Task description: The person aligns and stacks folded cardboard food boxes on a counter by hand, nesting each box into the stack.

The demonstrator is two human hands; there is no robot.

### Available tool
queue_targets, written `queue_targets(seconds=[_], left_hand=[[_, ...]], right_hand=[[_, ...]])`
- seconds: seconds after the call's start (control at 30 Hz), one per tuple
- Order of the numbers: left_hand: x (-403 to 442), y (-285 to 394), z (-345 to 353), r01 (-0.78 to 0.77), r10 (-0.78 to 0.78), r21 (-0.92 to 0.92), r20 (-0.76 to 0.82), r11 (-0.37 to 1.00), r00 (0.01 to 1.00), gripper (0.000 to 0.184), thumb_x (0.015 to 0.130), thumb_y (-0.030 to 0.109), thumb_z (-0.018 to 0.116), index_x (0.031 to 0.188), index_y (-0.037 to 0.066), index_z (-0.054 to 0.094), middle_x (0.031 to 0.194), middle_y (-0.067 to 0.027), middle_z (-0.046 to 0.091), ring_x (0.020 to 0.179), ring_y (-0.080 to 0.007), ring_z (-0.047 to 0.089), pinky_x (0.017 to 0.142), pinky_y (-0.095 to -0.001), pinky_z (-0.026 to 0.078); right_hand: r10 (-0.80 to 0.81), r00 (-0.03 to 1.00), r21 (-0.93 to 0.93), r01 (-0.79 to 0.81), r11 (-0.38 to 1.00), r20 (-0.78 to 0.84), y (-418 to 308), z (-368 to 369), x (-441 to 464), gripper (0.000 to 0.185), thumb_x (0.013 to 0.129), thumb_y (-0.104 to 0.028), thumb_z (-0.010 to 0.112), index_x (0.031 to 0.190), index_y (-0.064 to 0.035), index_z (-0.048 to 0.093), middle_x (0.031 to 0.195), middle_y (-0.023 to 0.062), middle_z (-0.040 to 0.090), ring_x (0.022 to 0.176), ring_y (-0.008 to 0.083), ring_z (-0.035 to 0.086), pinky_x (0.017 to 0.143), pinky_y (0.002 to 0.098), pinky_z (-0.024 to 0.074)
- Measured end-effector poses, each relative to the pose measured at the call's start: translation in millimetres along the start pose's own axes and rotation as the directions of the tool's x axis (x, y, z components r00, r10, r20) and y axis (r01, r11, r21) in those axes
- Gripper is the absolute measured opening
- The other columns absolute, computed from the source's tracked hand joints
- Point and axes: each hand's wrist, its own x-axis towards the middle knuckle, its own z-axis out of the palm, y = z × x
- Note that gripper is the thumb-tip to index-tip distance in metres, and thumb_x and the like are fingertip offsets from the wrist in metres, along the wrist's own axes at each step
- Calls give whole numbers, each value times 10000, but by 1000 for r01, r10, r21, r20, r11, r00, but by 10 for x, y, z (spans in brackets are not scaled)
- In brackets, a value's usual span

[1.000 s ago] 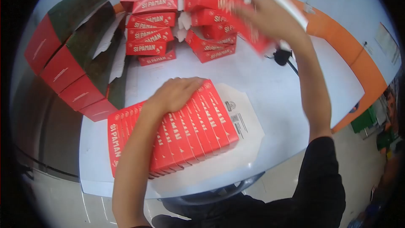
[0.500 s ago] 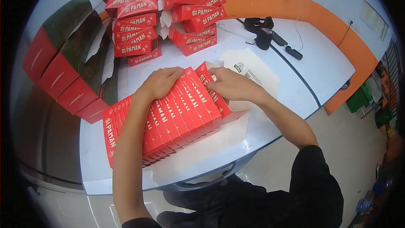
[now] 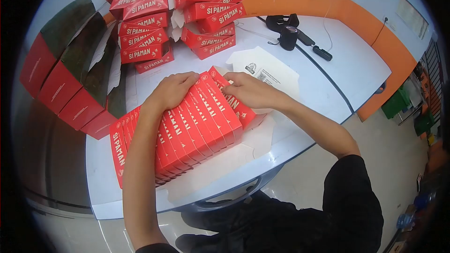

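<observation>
Pressing down on the row of red boxes [image 3: 192,124], the left hand [image 3: 172,93] lies half open, fingers together and bent near the far edge; whether it grips any single box, you cannot tell. And here's the right hand [image 3: 253,91], partly closed, thumb and fingers curled onto the end box [image 3: 244,113] at the row's right end! That box leans at a slight angle to its neighbours, its top opening a narrow wedge against them. The whole row runs slantwise along the near side of the white table [image 3: 361,61], with a printed white sheet [image 3: 271,71] showing just beyond the right hand. Across the far side, two piles of red cartons [image 3: 144,30] rise crookedly; over on the left, larger red-and-green boxes [image 3: 70,89] line up, while a black device [image 3: 288,38] sits beside a dark cable [image 3: 324,76].
</observation>
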Motion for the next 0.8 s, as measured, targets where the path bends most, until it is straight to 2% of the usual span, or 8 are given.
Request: queue_targets(seconds=[0.1,0.2,0.3,0.4,0.5,0.6,0.7,0.8], left_hand=[[12,-29,9,-9,9,-3,-9,1000,1000,483,1049,402,413,1308,103,690,1304,-178,695,1223,-394,623,1066,-426,457],[3,-15,8,-9,9,-7,-13,1000,1000,488,1049,402,410,1316,102,687,1307,-178,694,1221,-391,626,1073,-427,454],[15,-53,20,-12,11,-17,-17,1000,1000,492,1047,407,410,1322,106,685,1315,-175,692,1219,-387,629,1079,-428,452],[14,-64,7,-11,11,-6,1,1000,1000,498,1051,412,403,1339,114,680,1336,-169,684,1230,-379,629,1086,-425,451],[10,-30,8,16,-15,-37,9,999,1000,497,1061,415,388,1367,145,672,1358,-153,679,1246,-370,626,1091,-422,450],[-22,59,-2,23,-22,-91,6,996,1000,493,1069,418,375,1398,185,658,1352,-153,683,1244,-372,632,1085,-426,457],[-17,30,13,-26,26,-74,-5,997,1000,486,1073,417,370,1414,213,649,1324,-162,697,1220,-381,645,1075,-431,466],[-12,23,6,-51,51,-22,-13,998,999,483,1074,415,373,1416,211,647,1299,-176,705,1198,-395,652,1068,-434,472]], right_hand=[[87,994,-326,-58,944,74,-79,-52,-35,427,1026,-242,530,1292,83,610,1172,229,732,1066,265,729,946,360,529],[142,982,-131,-126,983,123,-159,10,-41,399,1023,-217,537,1253,99,618,1216,240,715,1061,265,727,940,360,535],[-12,1000,161,8,987,27,-68,107,26,344,1015,-180,546,1227,74,641,1187,211,720,1065,242,718,948,351,540],[103,993,603,-117,789,57,40,174,71,346,1019,-175,539,1272,42,633,1145,166,721,1083,208,702,966,330,543],[137,990,771,-119,625,43,83,241,10,374,1025,-194,528,1313,31,607,1085,132,723,1061,188,705,973,309,548],[56,994,789,-113,604,99,209,187,77,411,1024,-208,530,1330,62,578,1134,149,710,1059,199,708,935,318,571],[40,939,554,-236,798,342,144,-329,176,437,1016,-221,542,1339,73,570,1234,170,676,1101,217,695,899,340,589],[-51,996,147,40,988,72,384,-454,483,512,957,-243,635,1378,38,561,1259,175,681,996,240,711,818,359,597]])
